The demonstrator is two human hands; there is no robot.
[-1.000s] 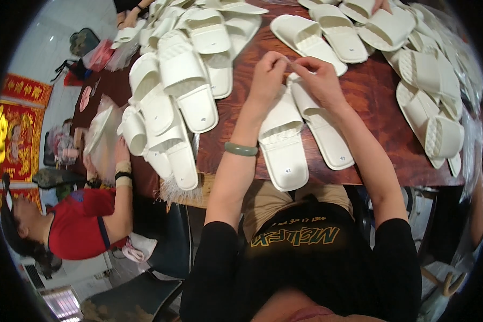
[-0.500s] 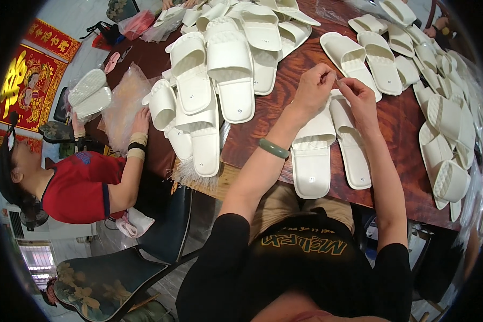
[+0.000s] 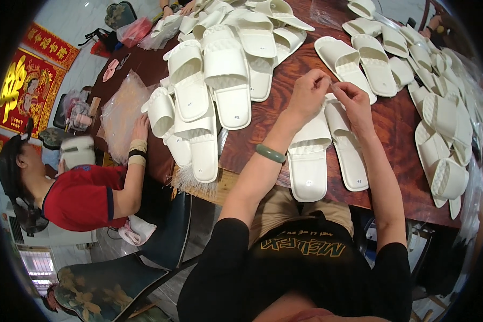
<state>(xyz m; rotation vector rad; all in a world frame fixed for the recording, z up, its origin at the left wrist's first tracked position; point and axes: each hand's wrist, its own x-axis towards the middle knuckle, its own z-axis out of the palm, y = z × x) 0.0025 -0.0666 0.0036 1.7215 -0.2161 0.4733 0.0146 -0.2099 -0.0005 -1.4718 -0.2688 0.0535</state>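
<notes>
My left hand (image 3: 309,92), with a green bangle on its wrist, is closed in a pinch above the table. Its fingertips almost meet those of my right hand (image 3: 353,103), which pinches too. Whatever is between the fingers is too small to make out. Just below them, side by side at the table's near edge, lie two white open-toe slippers: the left slipper (image 3: 308,172) under my left wrist, the right slipper (image 3: 349,155) under my right hand. Both have heels toward me, and my hands partly cover their toe ends.
A heap of white slippers (image 3: 233,104) covers the table's left side; more slippers (image 3: 445,121) are piled on the right. Beside the heap lies clear plastic wrapping (image 3: 124,110). At the left a co-worker in a red shirt (image 3: 83,198) handles white slippers (image 3: 78,153). Dark chairs (image 3: 107,284) stand below.
My hands keep their pinch close together, with little shift. The co-worker has brought the white slippers down from beside the table toward their body. The view has tilted slightly.
</notes>
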